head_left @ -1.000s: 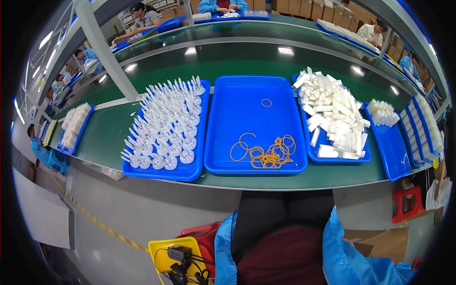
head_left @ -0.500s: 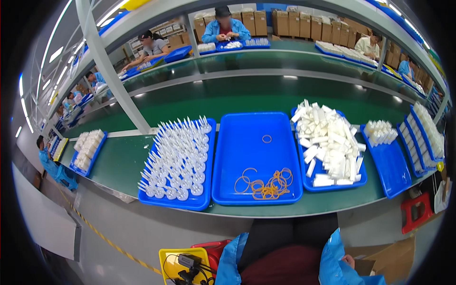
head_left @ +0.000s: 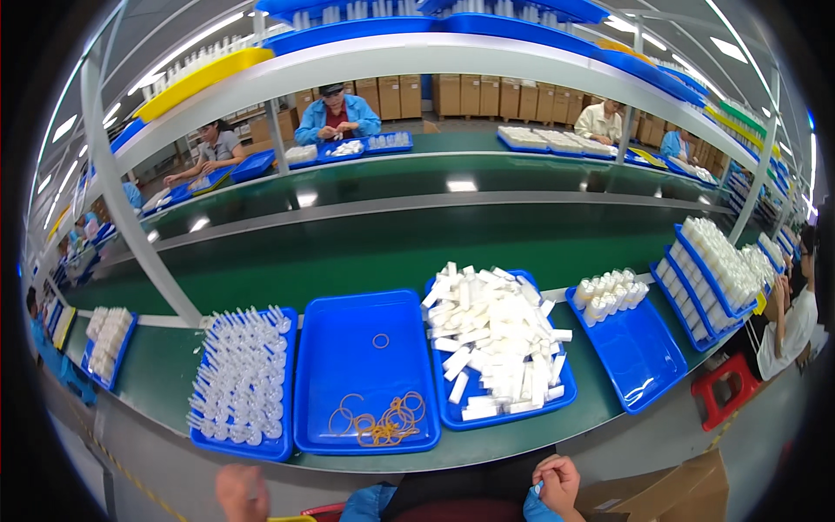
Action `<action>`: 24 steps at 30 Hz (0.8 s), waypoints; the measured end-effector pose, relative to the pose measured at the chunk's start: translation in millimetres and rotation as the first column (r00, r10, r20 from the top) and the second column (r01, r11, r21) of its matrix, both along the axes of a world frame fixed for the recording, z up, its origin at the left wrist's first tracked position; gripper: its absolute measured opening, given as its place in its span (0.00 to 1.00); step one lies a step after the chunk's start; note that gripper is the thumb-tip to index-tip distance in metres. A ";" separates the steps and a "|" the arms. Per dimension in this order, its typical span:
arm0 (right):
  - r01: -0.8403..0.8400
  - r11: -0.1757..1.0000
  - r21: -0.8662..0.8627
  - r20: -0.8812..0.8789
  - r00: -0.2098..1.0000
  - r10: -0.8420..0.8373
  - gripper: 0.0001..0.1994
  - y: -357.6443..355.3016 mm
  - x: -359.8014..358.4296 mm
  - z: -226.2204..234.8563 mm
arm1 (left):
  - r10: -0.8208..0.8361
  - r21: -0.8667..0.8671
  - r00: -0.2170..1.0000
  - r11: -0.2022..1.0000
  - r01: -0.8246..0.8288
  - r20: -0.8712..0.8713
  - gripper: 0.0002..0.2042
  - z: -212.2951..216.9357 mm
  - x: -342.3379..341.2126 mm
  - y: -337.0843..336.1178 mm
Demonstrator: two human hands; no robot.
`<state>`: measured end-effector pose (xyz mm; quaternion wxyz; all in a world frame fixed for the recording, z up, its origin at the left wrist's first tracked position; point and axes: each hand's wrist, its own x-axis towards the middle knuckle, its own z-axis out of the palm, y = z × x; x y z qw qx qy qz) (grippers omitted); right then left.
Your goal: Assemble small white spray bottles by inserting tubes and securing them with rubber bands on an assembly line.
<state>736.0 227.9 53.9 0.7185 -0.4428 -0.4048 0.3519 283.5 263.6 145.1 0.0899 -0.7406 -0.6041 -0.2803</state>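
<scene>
Left hand (head_left: pixel 243 492), bare, blurred, below the near edge of the green desk (head_left: pixel 487 445), nearest to the tray of clear domed pieces; grip: cannot tell whether spread or pressed together. Right hand (head_left: pixel 558 484), bare, below the same edge, nearest to the tray of white pieces; grip: fingers curled inward, cannot tell whether pinching anything. Along the near edge of the desk, left to right: well apart, small blue tray of pale pieces (head_left: pixel 108 344); blue tray (head_left: pixel 261 450) with rows of clear domed pieces (head_left: pixel 248 383), slender stems upward; just beside, blue tray (head_left: pixel 361 378) with tangle of orange rubber bands (head_left: pixel 376 433) toward the near edge and single band (head_left: pixel 381 348) farther back; next, blue tray (head_left: pixel 513 417) under loose heap of white oblong pieces (head_left: pixel 496 339); then tilted-looking blue tray (head_left: pixel 639 361), upright pale pieces (head_left: pixel 609 296) grouped at far end; lastly, stacked blue trays (head_left: pixel 696 291), filled with white pieces.
</scene>
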 end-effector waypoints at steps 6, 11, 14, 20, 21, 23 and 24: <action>-0.132 0.964 0.233 0.843 0.522 -0.132 0.07 39.0 27.0 81.8 | 0.138 -0.178 0.982 0.971 -0.160 -0.130 0.10 2.9 36.2 79.5; -0.209 0.971 0.118 0.976 0.207 -0.074 0.13 111.5 28.3 133.0 | 0.252 -0.256 0.936 0.915 -0.313 -0.245 0.11 -8.1 43.5 103.9; -0.353 0.935 -0.024 0.997 -0.074 -0.002 0.11 165.4 4.5 138.4 | 0.304 -0.236 0.935 0.910 -0.342 -0.183 0.12 -5.3 33.4 106.2; -0.418 0.888 -0.191 0.904 -0.428 -0.007 0.05 224.5 -20.5 114.9 | 0.196 -0.245 0.975 0.955 -0.165 0.107 0.13 17.4 13.8 87.0; -0.414 0.887 -0.204 0.893 -0.450 -0.005 0.05 226.6 -19.6 110.1 | 0.138 -0.160 0.941 0.983 -0.091 0.308 0.11 16.9 16.0 80.4; -0.429 0.878 -0.212 0.890 -0.455 -0.008 0.05 231.1 -20.8 103.4 | -0.014 0.054 0.771 0.998 -0.027 0.637 0.09 19.6 19.6 61.1; -0.430 0.880 -0.201 0.888 -0.459 -0.022 0.05 231.5 -19.0 101.5 | -0.130 0.150 0.627 0.988 0.021 0.768 0.09 17.0 24.9 55.8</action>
